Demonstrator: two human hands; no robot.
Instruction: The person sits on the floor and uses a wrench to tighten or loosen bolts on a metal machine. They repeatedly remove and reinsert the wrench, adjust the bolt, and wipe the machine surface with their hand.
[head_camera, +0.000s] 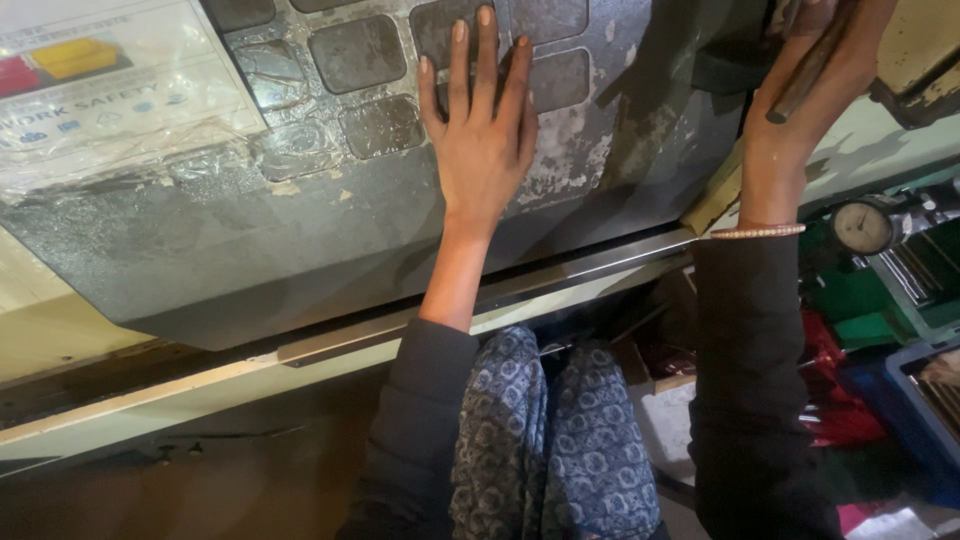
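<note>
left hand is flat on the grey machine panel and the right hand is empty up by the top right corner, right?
Not quite. In the head view the left hand does lie flat, fingers spread, on the worn grey machine panel. But the right hand is not empty: it is closed round a dark metal rod near the top right corner.

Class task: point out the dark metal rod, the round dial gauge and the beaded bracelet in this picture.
dark metal rod (808, 68), head view, mid-shaft inside the right hand's grip.
round dial gauge (863, 228), head view, centre of its pale face.
beaded bracelet (756, 232), head view, middle of the band on the right wrist.
</note>
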